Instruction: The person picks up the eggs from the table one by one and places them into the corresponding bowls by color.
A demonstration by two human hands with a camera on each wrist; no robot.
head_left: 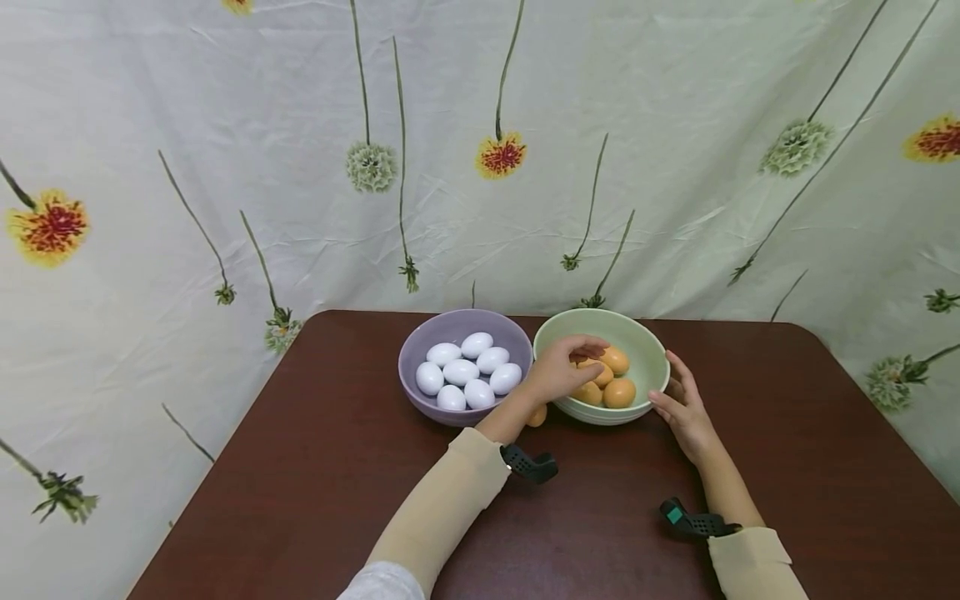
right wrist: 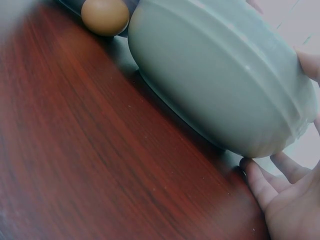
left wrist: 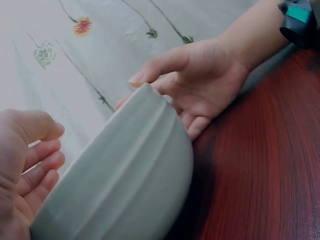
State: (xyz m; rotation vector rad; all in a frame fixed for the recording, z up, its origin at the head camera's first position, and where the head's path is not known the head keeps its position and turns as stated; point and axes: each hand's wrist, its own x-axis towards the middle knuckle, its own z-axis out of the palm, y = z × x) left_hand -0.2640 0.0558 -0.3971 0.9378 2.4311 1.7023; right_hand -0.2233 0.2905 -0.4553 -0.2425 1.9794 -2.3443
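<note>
A pale green bowl [head_left: 652, 367] holds several brown eggs [head_left: 619, 392]. My left hand [head_left: 564, 367] hovers over its left part, fingers loosely bent, with nothing seen between them; in the left wrist view this hand [left wrist: 25, 170] is beside the rim. On the bowl's right side my right hand [head_left: 686, 412] grips the wall, thumb at the rim and fingers around the outside. The right wrist view shows fingers [right wrist: 260, 185] low against the green bowl [right wrist: 215, 75]. One brown egg [right wrist: 105, 16] lies outside on the table, between the bowls, partly hidden by my left wrist.
Left of the green bowl and close to it stands a purple bowl [head_left: 411, 379] with several white eggs [head_left: 461, 372]. Both are near the far edge of the dark red-brown table [head_left: 337, 492]. A flower-print cloth [head_left: 450, 225] hangs behind.
</note>
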